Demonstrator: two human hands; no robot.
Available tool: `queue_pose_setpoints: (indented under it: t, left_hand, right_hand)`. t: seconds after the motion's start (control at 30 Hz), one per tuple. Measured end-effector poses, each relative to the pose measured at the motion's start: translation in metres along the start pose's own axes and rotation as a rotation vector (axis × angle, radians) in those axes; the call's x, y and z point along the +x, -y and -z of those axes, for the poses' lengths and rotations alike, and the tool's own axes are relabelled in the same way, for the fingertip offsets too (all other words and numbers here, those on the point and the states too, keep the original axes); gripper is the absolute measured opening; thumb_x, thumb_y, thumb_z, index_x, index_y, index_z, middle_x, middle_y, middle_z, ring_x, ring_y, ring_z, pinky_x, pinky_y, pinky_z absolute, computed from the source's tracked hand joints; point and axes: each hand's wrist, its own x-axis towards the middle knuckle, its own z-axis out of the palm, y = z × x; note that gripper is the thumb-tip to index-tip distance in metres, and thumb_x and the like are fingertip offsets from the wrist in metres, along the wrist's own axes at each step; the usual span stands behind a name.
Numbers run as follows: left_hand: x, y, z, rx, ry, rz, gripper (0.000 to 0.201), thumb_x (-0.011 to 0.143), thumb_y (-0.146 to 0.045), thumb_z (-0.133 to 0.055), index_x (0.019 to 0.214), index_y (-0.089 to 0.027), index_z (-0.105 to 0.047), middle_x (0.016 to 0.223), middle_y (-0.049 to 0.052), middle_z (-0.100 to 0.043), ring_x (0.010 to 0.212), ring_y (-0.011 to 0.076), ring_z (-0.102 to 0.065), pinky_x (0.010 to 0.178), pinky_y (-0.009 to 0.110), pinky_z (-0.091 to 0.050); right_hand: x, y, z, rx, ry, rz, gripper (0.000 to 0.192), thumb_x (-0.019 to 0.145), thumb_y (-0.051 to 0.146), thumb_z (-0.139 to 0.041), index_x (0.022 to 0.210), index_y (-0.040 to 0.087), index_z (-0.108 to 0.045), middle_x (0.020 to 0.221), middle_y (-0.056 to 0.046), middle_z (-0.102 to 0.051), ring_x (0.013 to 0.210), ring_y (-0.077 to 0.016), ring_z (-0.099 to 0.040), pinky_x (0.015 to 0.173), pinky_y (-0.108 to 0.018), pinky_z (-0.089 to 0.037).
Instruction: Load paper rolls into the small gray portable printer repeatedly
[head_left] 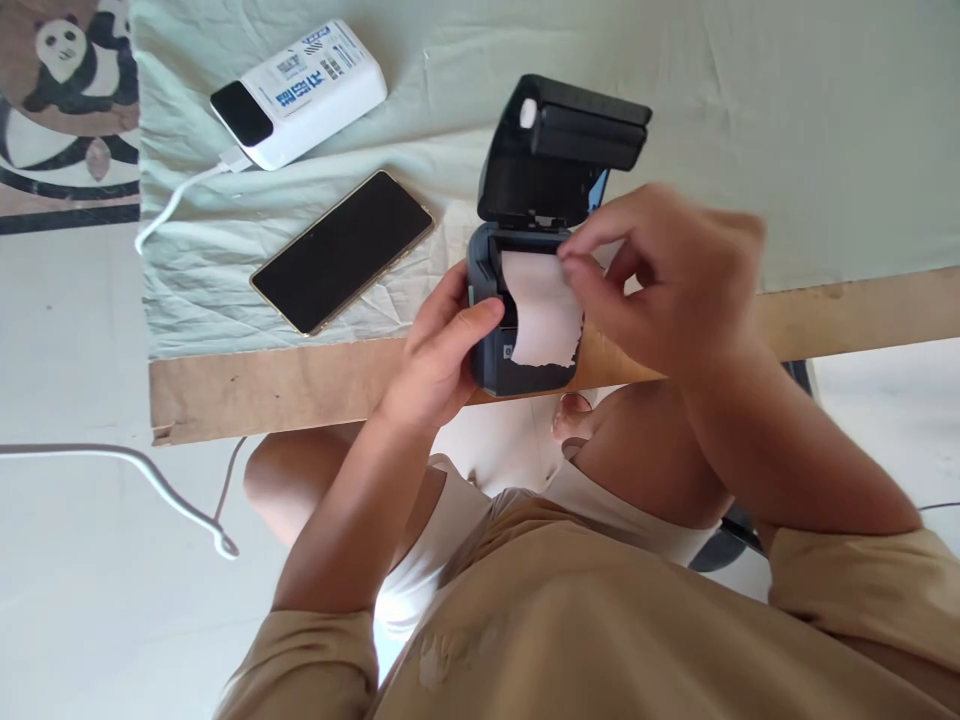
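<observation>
A small dark portable printer [495, 372] stands at the near edge of the table, its lid [562, 150] swung up and open. A strip of white paper [544, 315] with a torn lower edge hangs out over its front. My left hand [439, 350] grips the printer's left side, thumb lying across its top. My right hand [664, 280] is over the printer's right side, thumb and forefinger pinching the top edge of the paper strip; the hand is slightly blurred.
A black phone [345, 250] lies face up left of the printer on a pale green cloth [787, 120]. A white power bank [300, 90] with a white cable [176, 200] sits behind it. The wooden table edge [262, 385] runs in front; my knees are below.
</observation>
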Motion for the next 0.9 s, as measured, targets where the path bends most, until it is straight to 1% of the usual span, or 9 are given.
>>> queue_pose_setpoints:
  t: [0.17,0.33,0.43,0.5,0.57,0.6,0.73,0.8,0.9]
  left_hand:
    - [-0.002,0.000,0.001,-0.014,0.034,-0.001,0.033,0.090,-0.040,-0.088,0.118,-0.025,-0.078,0.104,0.003,-0.082,0.103,0.0260,-0.081,0.083,0.033,-0.064]
    - [-0.003,0.003,0.003,-0.028,0.028,-0.025,0.031,0.092,-0.039,-0.086,0.119,-0.026,-0.079,0.101,0.002,-0.080,0.100,0.0248,-0.080,0.081,0.033,-0.064]
    - [-0.004,0.004,0.002,-0.026,0.014,-0.025,0.033,0.091,-0.042,-0.088,0.119,-0.025,-0.079,0.112,0.005,-0.082,0.115,0.0304,-0.082,0.092,0.038,-0.066]
    - [-0.004,0.004,0.002,-0.025,0.003,-0.017,0.037,0.090,-0.044,-0.088,0.120,-0.025,-0.078,0.115,0.006,-0.083,0.115,0.0331,-0.083,0.091,0.041,-0.068]
    - [-0.003,0.003,0.000,-0.024,-0.003,-0.019,0.040,0.090,-0.046,-0.089,0.122,-0.025,-0.078,0.117,0.008,-0.083,0.114,0.0341,-0.083,0.090,0.042,-0.069]
    - [-0.003,0.003,0.000,-0.023,-0.006,-0.019,0.040,0.089,-0.045,-0.089,0.122,-0.024,-0.078,0.118,0.008,-0.084,0.114,0.0340,-0.083,0.089,0.041,-0.069]
    - [-0.004,0.002,-0.001,-0.026,-0.030,-0.017,0.034,0.088,-0.036,-0.088,0.119,-0.023,-0.080,0.115,0.007,-0.085,0.117,0.0329,-0.082,0.086,0.038,-0.070]
    - [-0.004,0.003,0.000,-0.044,-0.026,-0.042,0.031,0.092,-0.034,-0.082,0.120,-0.023,-0.081,0.113,0.008,-0.085,0.115,0.0319,-0.082,0.080,0.035,-0.069]
    - [-0.007,0.005,0.003,-0.040,-0.023,-0.057,0.032,0.097,-0.035,-0.075,0.126,-0.025,-0.083,0.112,0.007,-0.084,0.102,0.0270,-0.082,0.068,0.029,-0.066]
  right_hand:
    - [0.009,-0.005,0.010,-0.263,0.478,0.056,0.012,0.093,0.038,-0.074,0.104,0.034,-0.072,0.090,0.000,-0.076,0.072,-0.0213,-0.063,0.061,-0.035,-0.048]
    - [0.016,0.002,0.027,-0.098,0.473,0.061,0.037,0.078,0.025,-0.078,0.113,0.036,-0.073,0.084,0.006,-0.075,0.054,-0.0119,-0.047,0.055,-0.032,-0.042]
    - [0.012,-0.006,0.038,0.324,0.306,-0.080,0.049,0.075,0.026,-0.080,0.123,0.034,-0.071,0.093,0.003,-0.079,0.054,-0.0122,-0.053,0.048,-0.031,-0.036]
    - [0.012,-0.031,0.039,0.539,-0.055,-0.214,0.051,0.072,0.034,-0.077,0.121,0.034,-0.065,0.086,0.001,-0.073,0.056,-0.0152,-0.054,0.046,-0.030,-0.028]
    - [0.014,-0.071,0.037,0.462,-0.450,-0.410,0.032,0.068,0.039,-0.069,0.095,0.031,-0.053,0.072,0.003,-0.052,0.051,-0.0102,-0.031,0.046,-0.027,-0.012]
    - [0.015,-0.093,0.035,0.431,-0.530,-0.460,0.031,0.068,0.041,-0.064,0.091,0.031,-0.045,0.071,0.004,-0.039,0.052,-0.0102,-0.025,0.047,-0.026,-0.005]
    - [0.010,-0.162,0.033,0.334,-0.587,-0.684,0.023,0.078,0.041,-0.053,0.094,0.031,-0.041,0.082,-0.001,-0.042,0.054,-0.0124,-0.032,0.047,-0.031,-0.003]
    - [0.001,-0.172,0.032,0.269,-0.565,-0.724,0.024,0.079,0.035,-0.056,0.099,0.031,-0.045,0.084,-0.002,-0.050,0.056,-0.0143,-0.039,0.046,-0.032,-0.011]
    - [-0.014,-0.159,0.031,0.080,-0.426,-0.557,0.025,0.080,0.029,-0.064,0.101,0.031,-0.052,0.086,-0.001,-0.056,0.066,-0.0174,-0.049,0.053,-0.033,-0.034]
